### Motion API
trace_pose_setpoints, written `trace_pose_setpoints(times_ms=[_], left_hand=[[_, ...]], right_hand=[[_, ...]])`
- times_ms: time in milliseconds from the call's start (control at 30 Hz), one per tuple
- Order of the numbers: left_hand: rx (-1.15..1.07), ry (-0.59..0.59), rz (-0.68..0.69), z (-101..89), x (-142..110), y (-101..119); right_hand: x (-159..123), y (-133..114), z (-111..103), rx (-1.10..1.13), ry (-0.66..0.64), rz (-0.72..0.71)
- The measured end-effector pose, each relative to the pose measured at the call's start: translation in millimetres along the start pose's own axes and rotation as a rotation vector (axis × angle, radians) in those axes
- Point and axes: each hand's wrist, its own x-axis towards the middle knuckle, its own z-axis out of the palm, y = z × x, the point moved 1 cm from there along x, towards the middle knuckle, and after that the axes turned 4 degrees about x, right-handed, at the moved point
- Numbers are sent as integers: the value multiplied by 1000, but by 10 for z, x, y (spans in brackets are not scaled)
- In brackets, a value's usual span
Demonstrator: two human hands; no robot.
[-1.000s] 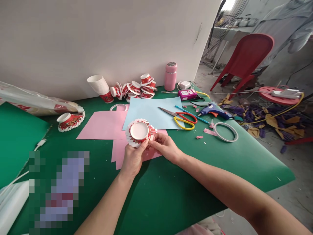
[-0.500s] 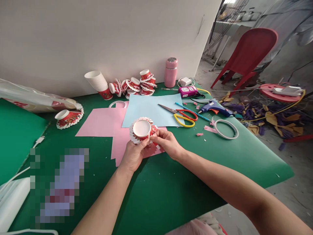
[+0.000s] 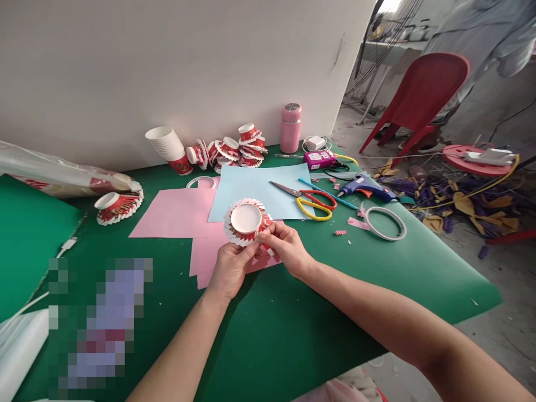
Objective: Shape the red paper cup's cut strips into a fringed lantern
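Between my hands is a red-and-white paper cup, its side cut into strips that are folded outward in a ring round the white base. My left hand grips the ring from below, thumb on the near strips. At the ring's right side, my right hand pinches a strip between thumb and fingers. Beneath the cup lie pink sheets and a light blue sheet. Scissors with red and yellow handles rest on the blue sheet, beside a blue pen-like stick.
A stack of paper cups and several cut cups stand by the wall, near a pink flask. Rightward lie a blue glue gun, a tape roll and a purple box. Another cut cup sits left.
The cup's ring has turned and tilted slightly in my fingers, and more of its left strips now show. Both hands keep their hold; the whole view has shifted a little.
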Motion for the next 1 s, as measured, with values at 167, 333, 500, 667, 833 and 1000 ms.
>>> trace_pose_setpoints(times_ms=[167,333,500,667,833,1000], left_hand=[[-12,31,19,7,1,-28],[-13,2,50,9,1,-23],[-35,-21,61,7,4,-27],[-75,15,33,11,14,-60],[-117,-14,15,33,-3,1],[-88,-4,23,68,-25,10]], right_hand=[[-1,11,9,43,2,0],[-6,29,-2,43,26,14],[-4,62,-17,32,15,38],[14,85,-28,55,33,35],[34,74,-61,23,115,37],[20,41,-25,57,105,51]])
